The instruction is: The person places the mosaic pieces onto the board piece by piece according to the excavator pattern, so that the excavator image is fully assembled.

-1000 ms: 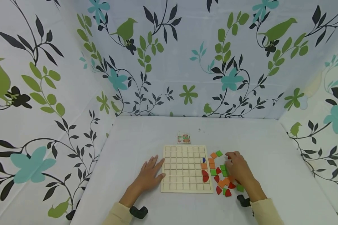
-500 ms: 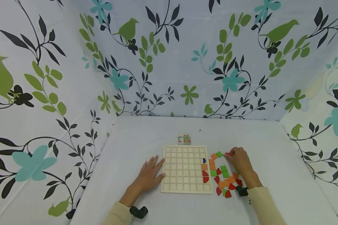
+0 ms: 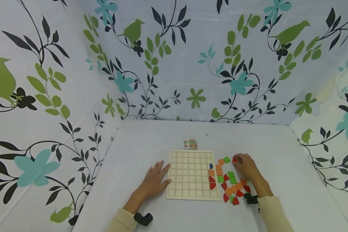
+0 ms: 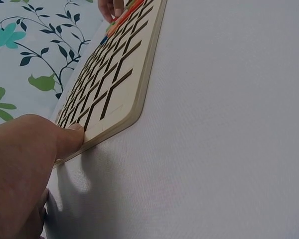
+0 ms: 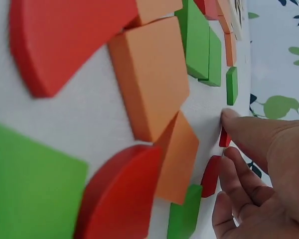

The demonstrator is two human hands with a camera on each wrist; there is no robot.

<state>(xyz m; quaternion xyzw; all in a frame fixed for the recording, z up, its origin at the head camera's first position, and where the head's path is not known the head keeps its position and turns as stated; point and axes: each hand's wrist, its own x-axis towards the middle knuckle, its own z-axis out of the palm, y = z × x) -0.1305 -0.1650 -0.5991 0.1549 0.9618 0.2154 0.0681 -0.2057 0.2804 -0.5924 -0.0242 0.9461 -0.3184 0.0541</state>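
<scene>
A pale wooden grid board (image 3: 188, 175) lies flat on the table. In its right column sit a blue piece (image 3: 211, 166), an orange square (image 3: 210, 172) and red quarter-circle pieces (image 3: 212, 186). My left hand (image 3: 153, 179) rests at the board's left side, fingers spread; in the left wrist view its thumb (image 4: 72, 137) lies over the edge. Right of the board, my right hand (image 3: 247, 166) pinches a red quarter-circle piece (image 5: 224, 138) between thumb and fingers, low over the table.
Loose green (image 3: 231, 177), orange (image 3: 229, 191) and red pieces (image 3: 236, 201) are scattered between the board and my right forearm. A small card with a coloured pattern (image 3: 190, 143) lies behind the board. Patterned cloth (image 3: 195, 64) hangs at the back and sides.
My right hand, over the pieces a second ago, has moved slightly back and now holds a red quarter-circle piece. My left hand stays at the board's edge.
</scene>
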